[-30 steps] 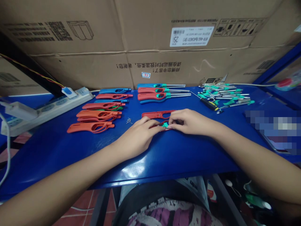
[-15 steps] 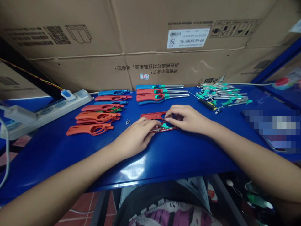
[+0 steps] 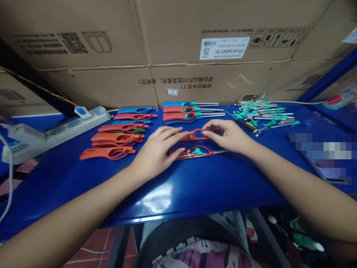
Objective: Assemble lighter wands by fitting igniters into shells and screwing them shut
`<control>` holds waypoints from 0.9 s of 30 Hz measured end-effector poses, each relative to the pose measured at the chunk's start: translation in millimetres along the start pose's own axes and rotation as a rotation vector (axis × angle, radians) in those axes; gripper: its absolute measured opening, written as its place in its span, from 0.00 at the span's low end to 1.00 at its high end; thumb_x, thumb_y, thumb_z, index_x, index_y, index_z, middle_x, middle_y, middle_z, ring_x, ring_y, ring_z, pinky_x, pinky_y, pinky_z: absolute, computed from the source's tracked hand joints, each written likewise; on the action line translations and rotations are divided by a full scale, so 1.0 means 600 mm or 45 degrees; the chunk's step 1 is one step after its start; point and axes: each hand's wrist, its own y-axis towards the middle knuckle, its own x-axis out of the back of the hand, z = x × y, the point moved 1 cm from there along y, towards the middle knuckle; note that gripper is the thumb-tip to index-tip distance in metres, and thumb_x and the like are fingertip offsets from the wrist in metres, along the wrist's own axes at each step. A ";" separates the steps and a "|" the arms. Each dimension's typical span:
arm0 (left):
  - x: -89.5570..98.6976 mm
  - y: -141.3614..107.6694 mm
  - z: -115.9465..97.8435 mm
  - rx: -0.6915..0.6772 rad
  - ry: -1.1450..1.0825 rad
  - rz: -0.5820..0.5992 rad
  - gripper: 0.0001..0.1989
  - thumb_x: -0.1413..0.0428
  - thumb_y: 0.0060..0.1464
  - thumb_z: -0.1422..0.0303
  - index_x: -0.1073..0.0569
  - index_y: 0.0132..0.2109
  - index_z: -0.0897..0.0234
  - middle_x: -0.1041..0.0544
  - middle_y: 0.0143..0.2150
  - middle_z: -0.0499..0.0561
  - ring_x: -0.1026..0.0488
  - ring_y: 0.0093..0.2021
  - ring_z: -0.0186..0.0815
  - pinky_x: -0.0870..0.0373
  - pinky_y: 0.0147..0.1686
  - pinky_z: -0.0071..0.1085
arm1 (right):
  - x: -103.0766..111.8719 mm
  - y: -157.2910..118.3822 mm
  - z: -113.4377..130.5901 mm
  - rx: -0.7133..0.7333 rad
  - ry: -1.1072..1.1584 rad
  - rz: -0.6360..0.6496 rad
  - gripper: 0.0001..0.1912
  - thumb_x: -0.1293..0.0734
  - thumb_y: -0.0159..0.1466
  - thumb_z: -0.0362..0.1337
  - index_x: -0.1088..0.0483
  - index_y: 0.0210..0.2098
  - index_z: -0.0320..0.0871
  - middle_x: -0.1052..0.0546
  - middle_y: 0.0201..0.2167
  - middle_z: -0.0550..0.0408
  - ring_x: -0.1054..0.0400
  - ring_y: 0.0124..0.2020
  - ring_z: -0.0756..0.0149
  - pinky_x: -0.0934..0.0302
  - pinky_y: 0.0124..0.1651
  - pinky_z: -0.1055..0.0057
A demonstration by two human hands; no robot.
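Observation:
My right hand [image 3: 225,134] pinches the right end of a red lighter casing half [image 3: 192,135] between thumb and fingertips. My left hand [image 3: 158,147] stretches its fingers over the casing half's left end, hiding that part; its thumb lies apart, by the left end of the other half. That other red lighter half [image 3: 208,153] lies on the blue table just in front. In it sit a teal trigger [image 3: 198,150], a white wire and metal parts, and a thin metal tube [image 3: 220,152] sticks out to the right.
Several lighter casings [image 3: 107,152] lie in a column at left, beside a power strip [image 3: 67,131]. Lighters with metal tubes [image 3: 178,117] lie behind my hands. Teal-and-metal inner parts [image 3: 264,111] and a screwdriver [image 3: 247,125] are at back right. A cardboard box [image 3: 178,44] stands behind.
The upper red casing half has been picked up from the table and turned, now in my right fingertips. My left hand has spread its fingers and moved off the lower half's middle.

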 end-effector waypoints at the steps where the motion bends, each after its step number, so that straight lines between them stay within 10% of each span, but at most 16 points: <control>1: 0.001 0.001 0.006 -0.009 0.040 -0.029 0.21 0.42 0.65 0.67 0.29 0.63 0.60 0.25 0.62 0.57 0.32 0.62 0.47 0.33 0.61 0.51 | 0.000 0.000 0.002 -0.094 0.122 -0.007 0.12 0.30 0.63 0.46 0.25 0.38 0.42 0.19 0.33 0.51 0.25 0.34 0.61 0.30 0.42 0.61; 5: 0.005 0.002 0.014 -0.056 0.031 -0.063 0.16 0.41 0.64 0.69 0.25 0.58 0.64 0.20 0.52 0.57 0.25 0.53 0.44 0.27 0.54 0.45 | 0.004 -0.002 0.010 -0.289 0.345 0.044 0.17 0.27 0.60 0.49 0.23 0.38 0.41 0.19 0.30 0.51 0.25 0.29 0.63 0.29 0.38 0.63; 13: 0.010 0.003 0.002 -0.028 0.074 0.214 0.16 0.40 0.63 0.66 0.23 0.56 0.65 0.19 0.49 0.57 0.22 0.48 0.44 0.25 0.49 0.40 | 0.014 -0.011 0.021 0.202 -0.252 0.325 0.21 0.26 0.60 0.46 0.26 0.49 0.42 0.24 0.35 0.54 0.32 0.34 0.66 0.38 0.38 0.69; 27: 0.012 0.003 -0.001 -0.028 0.148 0.420 0.15 0.39 0.62 0.62 0.23 0.53 0.63 0.20 0.45 0.53 0.23 0.46 0.43 0.28 0.43 0.36 | 0.002 -0.015 0.011 0.304 -0.402 0.478 0.17 0.28 0.63 0.46 0.29 0.46 0.43 0.25 0.47 0.50 0.31 0.48 0.58 0.43 0.53 0.61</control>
